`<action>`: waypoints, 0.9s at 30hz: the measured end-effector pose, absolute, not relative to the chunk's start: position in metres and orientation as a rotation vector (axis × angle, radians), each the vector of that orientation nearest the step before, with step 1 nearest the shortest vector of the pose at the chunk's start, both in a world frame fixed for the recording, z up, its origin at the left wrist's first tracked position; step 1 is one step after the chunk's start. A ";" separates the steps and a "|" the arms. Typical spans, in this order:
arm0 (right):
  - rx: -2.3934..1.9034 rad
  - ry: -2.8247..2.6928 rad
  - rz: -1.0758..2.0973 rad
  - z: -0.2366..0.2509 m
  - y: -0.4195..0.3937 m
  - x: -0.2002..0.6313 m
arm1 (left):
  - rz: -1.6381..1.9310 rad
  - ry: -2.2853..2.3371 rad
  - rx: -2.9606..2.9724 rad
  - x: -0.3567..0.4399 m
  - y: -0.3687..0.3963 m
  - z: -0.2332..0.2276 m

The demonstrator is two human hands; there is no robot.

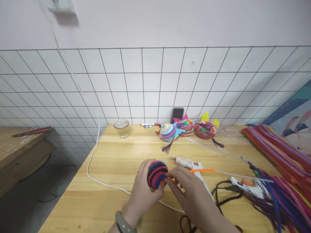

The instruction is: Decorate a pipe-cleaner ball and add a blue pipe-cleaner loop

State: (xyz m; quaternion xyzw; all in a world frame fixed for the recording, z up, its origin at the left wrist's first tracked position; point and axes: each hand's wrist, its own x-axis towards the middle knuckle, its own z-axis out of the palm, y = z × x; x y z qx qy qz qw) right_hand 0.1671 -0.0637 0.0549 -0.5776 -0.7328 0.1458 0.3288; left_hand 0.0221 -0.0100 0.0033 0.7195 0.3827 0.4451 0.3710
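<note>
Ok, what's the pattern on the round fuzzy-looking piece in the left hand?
The round fuzzy-looking piece: curved pink, black and blue stripes; best in head view.

The person's left hand [145, 183] and right hand [190, 187] are both bare, each with slim fingers that narrow toward the tips; the nails are too small to make out clearly. Around the left wrist [128, 215] sits a single bangle [122, 222], a thick, rounded band of muted grey-green. Its surface looks smooth and plain, with a soft sheen and paler highlights along the curve, rather like polished stone, though the material cannot be told for certain. The right forearm [216, 218] is uncovered as far as it shows, its outline widening gently from the wrist.
</note>
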 end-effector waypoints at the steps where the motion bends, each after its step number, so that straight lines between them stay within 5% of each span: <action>1: -1.519 -1.930 0.360 0.054 -0.060 0.166 | 1.139 0.984 1.859 0.023 -0.011 0.003; 27: -1.579 -1.728 0.601 0.041 -0.036 0.172 | 1.129 0.942 1.908 0.023 -0.012 -0.005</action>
